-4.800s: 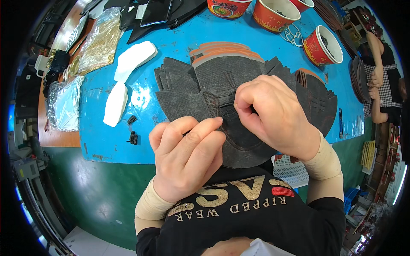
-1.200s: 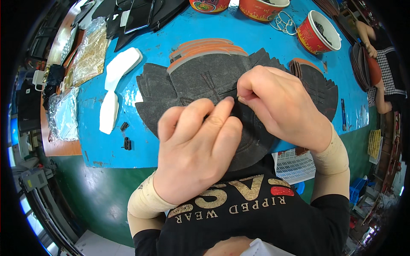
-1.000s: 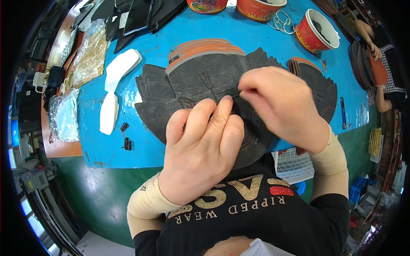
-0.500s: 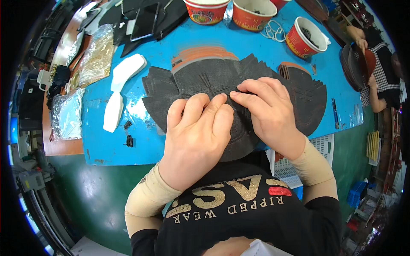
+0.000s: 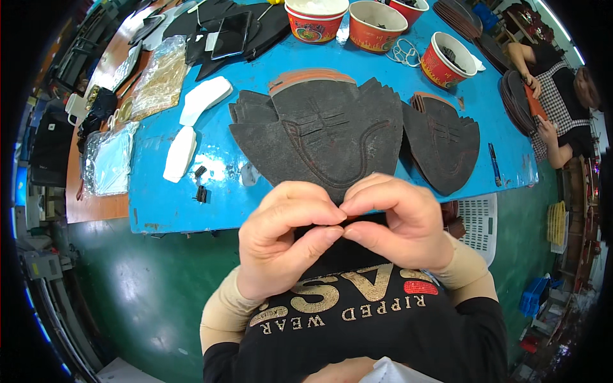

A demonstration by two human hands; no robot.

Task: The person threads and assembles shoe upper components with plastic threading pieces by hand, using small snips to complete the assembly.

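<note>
My left hand (image 5: pixel 281 239) and my right hand (image 5: pixel 405 220) meet fingertip to fingertip in front of my body, just off the near edge of the table. Each is closed in a pinch of thumb and fingers. Whatever lies between the tips is too small or hidden to name. Beyond them lies a fanned stack of black shoe-upper pieces (image 5: pixel 332 127), with curved seam lines and short slits on top. The hands overlap its near tip in the picture. A smaller stack of similar black pieces (image 5: pixel 447 143) rests to its right, away from both hands.
Red paper tubs (image 5: pixel 378 32) stand at the back, some holding small black bits. White shaped pieces (image 5: pixel 181 153) and small black strips (image 5: pixel 202 194) lie left on the blue table (image 5: pixel 153 214). A phone (image 5: pixel 231 35) is far left; a pen-like tool (image 5: pixel 494 165) lies right. Another person (image 5: pixel 555 96) works at right.
Both hands have come off the large stack toward my body and now join at the fingertips. The top piece's slits and seams are uncovered. The view has shifted slightly.
</note>
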